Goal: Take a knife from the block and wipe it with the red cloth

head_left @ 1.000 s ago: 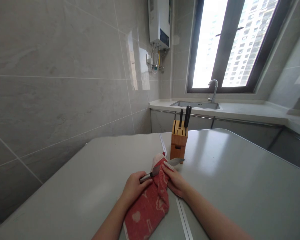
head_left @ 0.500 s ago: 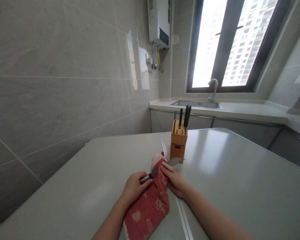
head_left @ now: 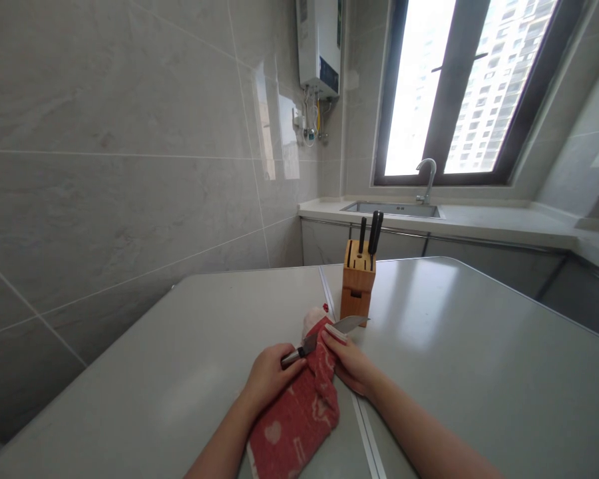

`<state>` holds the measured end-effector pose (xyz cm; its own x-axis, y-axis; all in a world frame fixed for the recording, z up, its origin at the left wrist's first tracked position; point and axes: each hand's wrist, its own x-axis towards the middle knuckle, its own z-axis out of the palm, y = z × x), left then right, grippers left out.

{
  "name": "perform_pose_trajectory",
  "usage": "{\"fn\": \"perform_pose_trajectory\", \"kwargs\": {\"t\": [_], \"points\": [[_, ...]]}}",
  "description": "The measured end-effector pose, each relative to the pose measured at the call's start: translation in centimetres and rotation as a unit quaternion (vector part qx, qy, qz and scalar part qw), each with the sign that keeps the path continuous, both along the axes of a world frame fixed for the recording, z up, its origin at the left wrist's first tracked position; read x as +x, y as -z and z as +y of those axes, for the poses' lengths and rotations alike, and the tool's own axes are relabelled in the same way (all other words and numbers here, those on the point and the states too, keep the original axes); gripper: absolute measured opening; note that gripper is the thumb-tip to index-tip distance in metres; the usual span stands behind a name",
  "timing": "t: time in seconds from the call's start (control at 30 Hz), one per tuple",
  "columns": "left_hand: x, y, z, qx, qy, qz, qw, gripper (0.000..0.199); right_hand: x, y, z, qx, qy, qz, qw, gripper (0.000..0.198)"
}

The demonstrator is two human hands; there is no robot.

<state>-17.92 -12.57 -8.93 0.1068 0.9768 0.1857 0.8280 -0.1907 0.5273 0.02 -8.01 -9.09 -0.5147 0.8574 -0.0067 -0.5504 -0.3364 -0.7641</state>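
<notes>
My left hand is closed around the dark and silver handle of a kitchen knife. The blade points right and slightly away, its tip just in front of a wooden knife block. With fingers and thumb, my right hand pinches a red patterned towel around the middle of the blade. The rest of the towel hangs down toward me between my forearms, and a whitish part with a small red tuft shows beyond the blade. Several black-handled pieces stand upright in the block.
A pale table with a seam strip down its middle lies under my hands. Past its far edge are a counter with a sink and a faucet. A tiled wall runs along the left.
</notes>
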Motion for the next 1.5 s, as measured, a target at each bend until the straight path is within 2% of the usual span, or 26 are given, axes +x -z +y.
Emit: {"fn": "perform_pose_trajectory", "kwargs": {"t": [0.33,1.5], "points": [[0.05,-0.16,-0.05,-0.001,0.003,0.009,1.000,0.034,0.00,0.35,0.08,0.008,0.001,-0.004,1.000,0.022],[0.27,-0.49,-0.24,0.001,0.003,0.016,1.000,0.029,-0.03,-0.31,-0.29,0.003,0.008,-0.010,1.000,0.029]]}}
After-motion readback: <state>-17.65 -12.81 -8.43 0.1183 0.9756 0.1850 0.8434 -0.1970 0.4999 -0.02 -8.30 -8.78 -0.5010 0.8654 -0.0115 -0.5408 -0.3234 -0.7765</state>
